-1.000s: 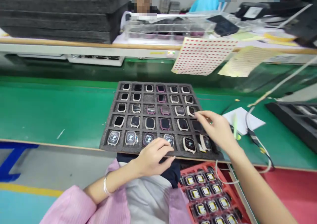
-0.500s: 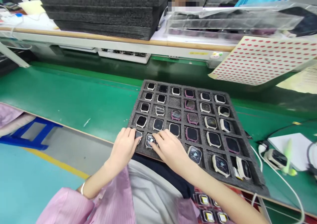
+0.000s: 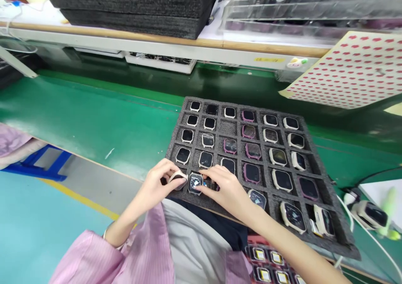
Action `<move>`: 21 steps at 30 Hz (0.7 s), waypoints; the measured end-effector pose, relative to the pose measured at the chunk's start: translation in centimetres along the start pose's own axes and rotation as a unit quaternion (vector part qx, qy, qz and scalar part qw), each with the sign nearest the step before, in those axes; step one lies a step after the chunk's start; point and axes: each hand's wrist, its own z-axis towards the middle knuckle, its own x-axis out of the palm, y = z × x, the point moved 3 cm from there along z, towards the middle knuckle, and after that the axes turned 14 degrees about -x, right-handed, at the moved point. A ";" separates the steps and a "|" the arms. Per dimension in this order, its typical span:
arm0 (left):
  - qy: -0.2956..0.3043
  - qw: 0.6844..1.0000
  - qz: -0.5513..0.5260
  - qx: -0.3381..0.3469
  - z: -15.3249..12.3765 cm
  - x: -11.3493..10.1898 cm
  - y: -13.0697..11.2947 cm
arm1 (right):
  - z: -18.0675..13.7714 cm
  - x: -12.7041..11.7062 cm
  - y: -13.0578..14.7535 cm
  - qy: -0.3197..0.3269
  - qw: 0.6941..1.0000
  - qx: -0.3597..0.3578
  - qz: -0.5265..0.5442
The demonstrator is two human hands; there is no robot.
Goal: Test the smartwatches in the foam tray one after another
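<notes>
A dark grey foam tray (image 3: 228,127) lies on the green bench, its compartments holding several smartwatch cases in white, pink and dark colours. At its near left corner my left hand (image 3: 160,178) pinches a pale smartwatch (image 3: 178,177), which is tilted up between thumb and fingers. Just right of it, my right hand (image 3: 221,185) grips a second smartwatch (image 3: 195,183) by its right side; its screen is lit with a watch face. The fingers of my right hand cover part of the compartments behind them. Another lit smartwatch (image 3: 257,198) sits to the right of my right wrist.
Black foam sheets (image 3: 132,9) are stacked on the shelf, beside clear plastic trays (image 3: 301,16). A red-dotted sticker sheet (image 3: 348,74) hangs from the shelf edge. At the right are a white cable (image 3: 373,240) and a loose watch (image 3: 369,214). A red tray (image 3: 270,263) sits below the bench edge.
My left hand has lifted and tilted the pale smartwatch out of its corner compartment. My right hand has the lit smartwatch raised a little and turned more upright. The view has shifted slightly.
</notes>
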 end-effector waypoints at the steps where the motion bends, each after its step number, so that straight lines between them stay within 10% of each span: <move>1: 0.007 0.996 -0.081 -0.024 0.0 0.0 0.2 | 0.0 0.1 0.2 -0.003 1.000 0.011 -0.005; 11: 0.114 0.915 -0.374 -0.098 0.1 2.6 -0.8 | -0.6 1.5 2.2 -0.020 0.994 0.105 0.012; 21: 0.034 0.982 -0.184 -0.030 -0.6 4.2 -1.1 | -1.9 -1.7 1.0 -0.092 0.962 0.141 0.214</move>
